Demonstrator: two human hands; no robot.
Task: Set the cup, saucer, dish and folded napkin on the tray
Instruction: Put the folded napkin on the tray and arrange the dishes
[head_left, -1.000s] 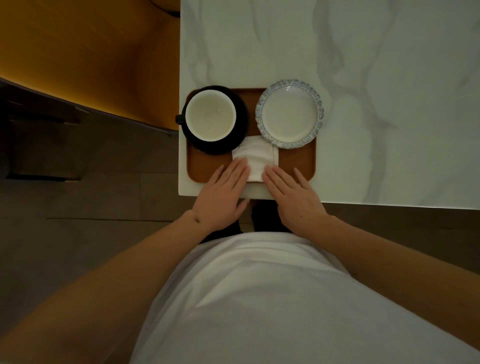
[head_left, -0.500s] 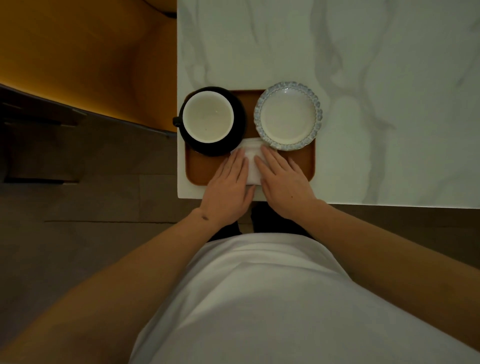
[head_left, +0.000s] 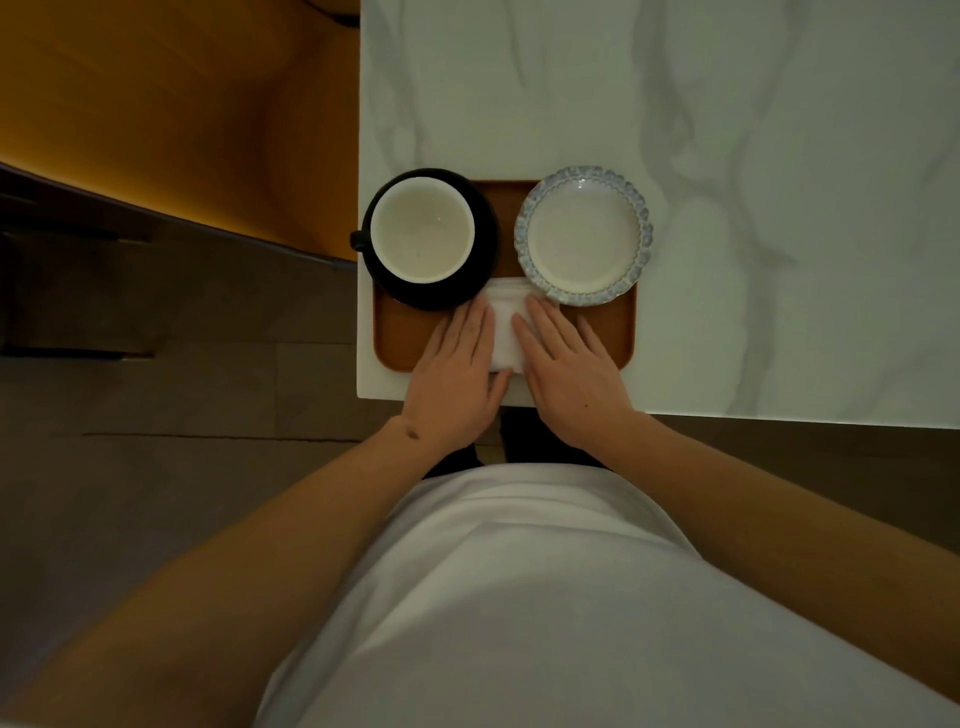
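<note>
A brown tray (head_left: 608, 332) lies at the near left corner of the marble table. On its left stands a cup (head_left: 422, 229), white inside, on a black saucer (head_left: 485, 249). To the right sits a white dish with a blue scalloped rim (head_left: 584, 235). A folded white napkin (head_left: 503, 327) lies on the tray in front of them. My left hand (head_left: 454, 371) lies flat on the napkin's left side and my right hand (head_left: 563, 369) flat on its right side, fingers stretched forward and pressing down. A strip of napkin shows between them.
The white marble table (head_left: 753, 156) stretches away to the right and far side. Its left edge runs just beside the saucer, with an orange seat (head_left: 182, 114) and dark floor beyond. The tray sits close to the table's near edge.
Both hands slid forward over the napkin, from its near end toward the cup and dish, and drew closer together. Cup, saucer and dish have not moved.
</note>
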